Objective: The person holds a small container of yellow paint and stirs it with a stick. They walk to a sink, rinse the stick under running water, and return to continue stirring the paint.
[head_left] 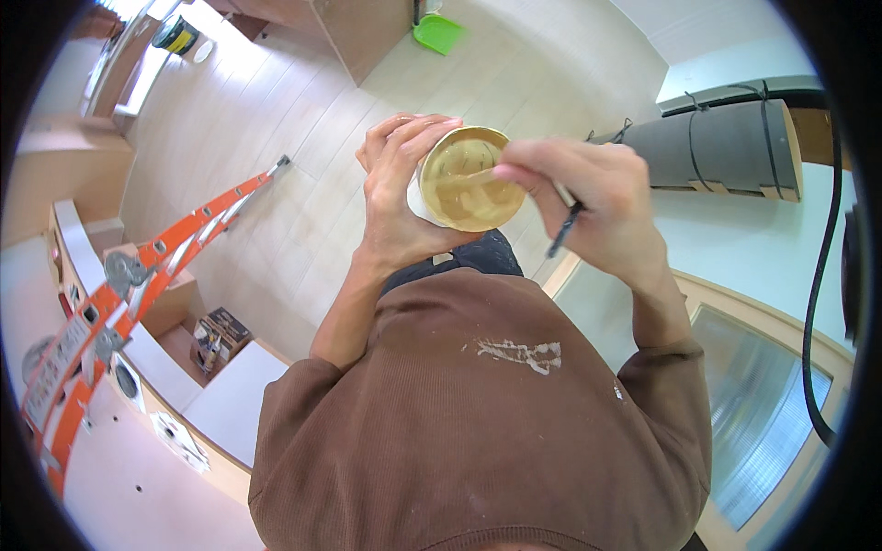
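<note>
My left hand (395, 184) is wrapped around the side of a round can (469, 136), held up in front of my body. The can has a pale outside and a gold-toned inner wall, and its open top faces me. Inside is a yellowish, glossy liquid (469, 204). My right hand (597, 197) pinches a light, flat stirring stick (476, 177), whose far end dips into the liquid. A thin dark rod (564, 231) with a pale end also pokes out of my right hand; its kind is unclear.
An orange ladder (165, 253) leans at the left, near an open cabinet with a small box (220, 335). At the right lies a grey bundle (726, 147) tied with black cords, beside a hanging black cable (816, 303). A green dustpan (438, 34) rests on the far floor.
</note>
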